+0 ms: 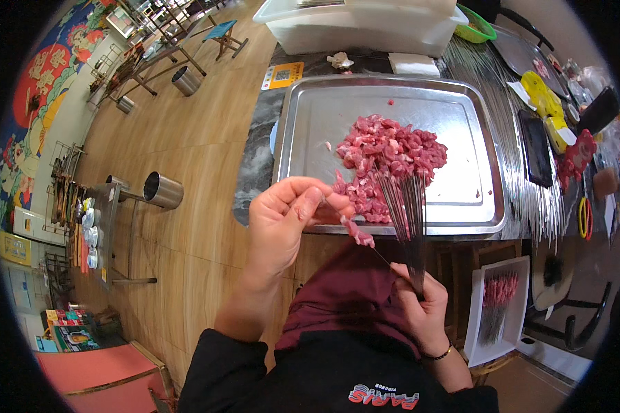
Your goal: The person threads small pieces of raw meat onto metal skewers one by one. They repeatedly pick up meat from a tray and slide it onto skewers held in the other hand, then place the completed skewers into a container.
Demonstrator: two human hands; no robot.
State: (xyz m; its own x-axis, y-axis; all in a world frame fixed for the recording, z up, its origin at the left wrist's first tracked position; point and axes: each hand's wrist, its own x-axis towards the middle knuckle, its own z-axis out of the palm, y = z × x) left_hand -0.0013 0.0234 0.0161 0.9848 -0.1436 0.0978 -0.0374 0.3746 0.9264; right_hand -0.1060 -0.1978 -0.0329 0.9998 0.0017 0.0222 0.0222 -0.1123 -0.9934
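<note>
My right hand (426, 304) grips a fanned bundle of thin metal skewers (405, 222). From the same hand a single skewer (382, 256) slants up to the left, with small pieces of raw meat (359, 235) threaded near its upper part. My left hand (289, 219) pinches at the upper end of that meat; the fingers partly hide the skewer's tip. Just beyond both hands, a heap of cut raw meat (392, 144) lies in a shallow metal tray (310, 113). The bundle's far ends overlap the near side of the heap.
A white plastic tub (361, 33) stands behind the tray. Many loose skewers (514, 170) cover the table's right side, beside a black phone (536, 147) and scissors (585, 217). Low on the right, a white box (475, 315) holds finished meat skewers (500, 294). A green basket (475, 26) sits far right.
</note>
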